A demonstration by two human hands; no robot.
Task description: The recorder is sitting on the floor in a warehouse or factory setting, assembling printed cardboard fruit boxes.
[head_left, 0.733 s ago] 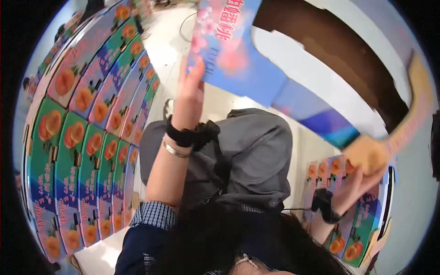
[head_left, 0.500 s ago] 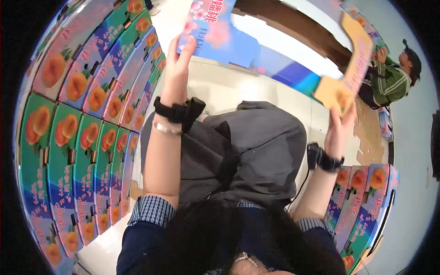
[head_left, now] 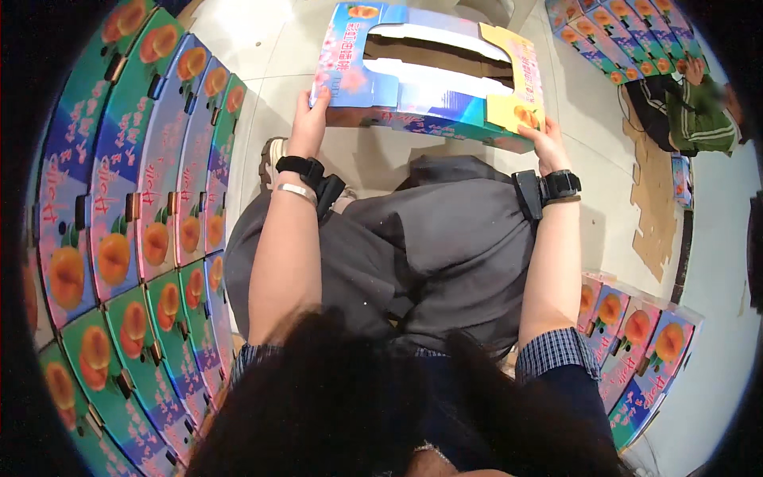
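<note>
In front of my knees, I hold a printed cardboard fruit box [head_left: 433, 102] at its two near corners. Its top has a wide cut-out, through which brown inner cardboard shows. A blue end panel with pink blossoms lies on the left, and a yellow and pink one on the right. My left hand [head_left: 310, 123] is closed on the near left corner, thumb on top. My right hand [head_left: 548, 145] grips the near right corner, with fingertips at the yellow panel. The box's underside is hidden.
Tall stacks of similar fruit boxes [head_left: 111, 191] line my left side. More boxes [head_left: 636, 334] stand close on my right, and another stack [head_left: 628, 36] at the far right. Beside that stack is a person in a green jacket [head_left: 699, 119]. Torn brown cardboard [head_left: 656, 215] lies on the floor.
The box has come down and levelled out, its raised yellow right panel now flat on top. Both hands keep their hold. My view has shifted, showing more of the far right stack.
</note>
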